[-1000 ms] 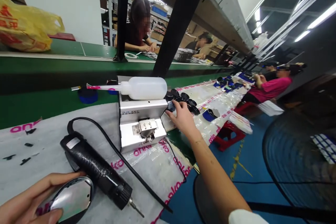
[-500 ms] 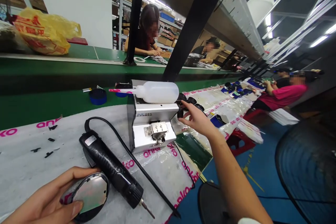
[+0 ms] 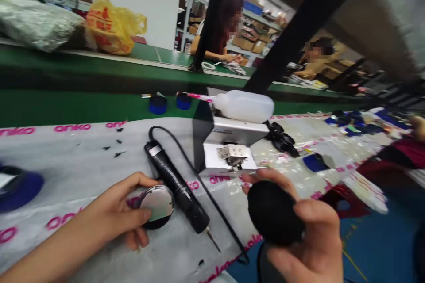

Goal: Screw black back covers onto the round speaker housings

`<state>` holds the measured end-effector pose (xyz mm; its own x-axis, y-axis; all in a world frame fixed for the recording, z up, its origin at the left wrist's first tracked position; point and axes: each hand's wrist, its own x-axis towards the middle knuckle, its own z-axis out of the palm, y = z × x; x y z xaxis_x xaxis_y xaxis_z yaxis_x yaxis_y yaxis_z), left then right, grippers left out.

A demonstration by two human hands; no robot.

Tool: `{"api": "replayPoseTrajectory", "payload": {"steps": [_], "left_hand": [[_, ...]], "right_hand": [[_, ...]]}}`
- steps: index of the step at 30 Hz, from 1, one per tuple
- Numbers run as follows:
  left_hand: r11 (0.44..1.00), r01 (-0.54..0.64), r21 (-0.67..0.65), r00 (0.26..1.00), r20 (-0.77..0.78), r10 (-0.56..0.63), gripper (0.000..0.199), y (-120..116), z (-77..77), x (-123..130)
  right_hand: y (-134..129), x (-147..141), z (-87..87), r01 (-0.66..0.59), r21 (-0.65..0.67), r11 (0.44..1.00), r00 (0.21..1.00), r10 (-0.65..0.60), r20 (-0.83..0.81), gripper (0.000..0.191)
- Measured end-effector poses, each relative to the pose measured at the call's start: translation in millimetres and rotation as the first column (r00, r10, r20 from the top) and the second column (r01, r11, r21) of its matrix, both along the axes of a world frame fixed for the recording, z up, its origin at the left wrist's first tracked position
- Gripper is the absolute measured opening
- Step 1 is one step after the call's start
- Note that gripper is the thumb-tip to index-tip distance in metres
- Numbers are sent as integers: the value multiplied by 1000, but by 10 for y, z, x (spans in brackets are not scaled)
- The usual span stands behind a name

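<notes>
My left hand (image 3: 116, 212) grips a small round mirror (image 3: 156, 205) in a black rim, resting it on the white sheet (image 3: 83, 159) at the lower left. My right hand (image 3: 308, 239) holds a black rounded part (image 3: 274, 214) in the air near the bench's front edge. Between the two hands lies a black electric screwdriver (image 3: 177, 188), its bit pointing toward me and its cable looping behind. Beyond it stands a small silver machine (image 3: 229, 150) with a white squeeze bottle (image 3: 244, 105) lying on top.
A pile of black parts (image 3: 282, 138) lies right of the machine. Two blue caps (image 3: 157, 104) stand on the green conveyor (image 3: 66, 108). A yellow bag (image 3: 113, 26) sits on the far shelf. Other people work across and along the line. A blue tray (image 3: 16, 183) sits at left.
My right hand has drawn back from the pile of black parts with one black part in it. The view has swung left. My left hand still holds the mirror.
</notes>
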<state>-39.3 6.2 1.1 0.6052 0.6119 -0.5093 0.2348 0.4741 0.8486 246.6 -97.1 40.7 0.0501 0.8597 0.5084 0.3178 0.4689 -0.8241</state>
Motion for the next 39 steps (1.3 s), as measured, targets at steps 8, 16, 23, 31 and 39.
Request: {"api": "replayPoseTrajectory", "payload": {"steps": [8, 16, 23, 31, 39], "left_hand": [[997, -64, 48, 993, -95, 68, 37, -50, 175, 34], [996, -84, -28, 995, 44, 85, 33, -17, 172, 16], [996, -51, -77, 990, 126, 61, 33, 2, 153, 6], [1000, -7, 5, 997, 76, 6, 22, -21, 148, 11], [998, 13, 57, 997, 69, -17, 18, -27, 152, 15]], "right_hand": [[142, -606, -317, -194, -34, 980, 963, 197, 185, 54], [230, -562, -401, -217, -156, 964, 943, 248, 221, 68], [280, -579, -326, -251, -117, 961, 917, 275, 288, 52], [264, -551, -354, -225, -159, 961, 921, 263, 286, 61], [299, -551, -328, -273, -113, 955, 877, 295, 378, 72]]}}
